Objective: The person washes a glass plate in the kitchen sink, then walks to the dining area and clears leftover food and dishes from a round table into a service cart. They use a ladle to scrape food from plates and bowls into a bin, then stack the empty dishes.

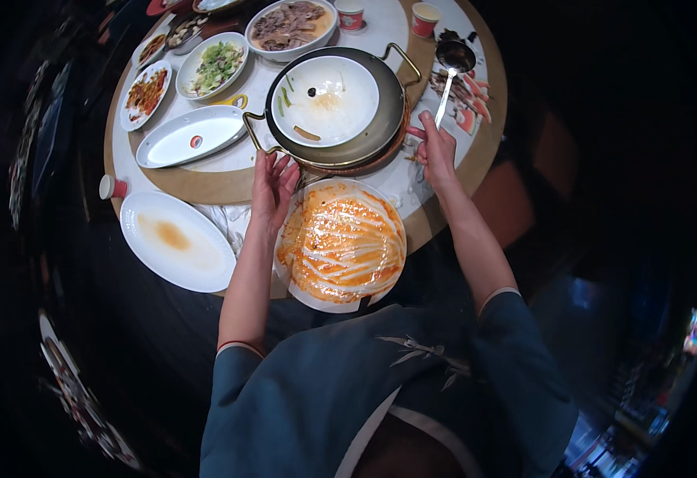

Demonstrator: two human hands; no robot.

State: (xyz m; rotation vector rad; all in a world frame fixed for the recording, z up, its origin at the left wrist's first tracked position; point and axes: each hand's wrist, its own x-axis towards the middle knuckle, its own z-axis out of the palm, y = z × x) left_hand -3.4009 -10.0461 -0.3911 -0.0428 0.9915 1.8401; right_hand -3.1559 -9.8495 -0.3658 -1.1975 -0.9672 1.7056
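My right hand (pixel 438 146) grips the handle of a metal ladle (pixel 456 57), its bowl pointing to the far side over food scraps on the table. My left hand (pixel 272 185) is palm up with loosely parted fingers, right at the near end of the brass side handle (pixel 252 131) of a dark two-handled wok (pixel 384 119); whether it touches is unclear. Inside the wok sits a white bowl (pixel 336 89) with a few green and brown food bits. A woven base (pixel 378 161) shows under the wok. Nearest my body, a round plate (pixel 348 245) is smeared with orange sauce.
An oval plate (pixel 205 251) with a brown stain overhangs the near left edge. Left lie a long white dish (pixel 169 147), a salad bowl (pixel 217 69) and a red-sauced dish (pixel 147 95). Sliced meat (pixel 288 27) and paper cups (pixel 425 21) stand behind. Watermelon rinds (pixel 471 110) are right.
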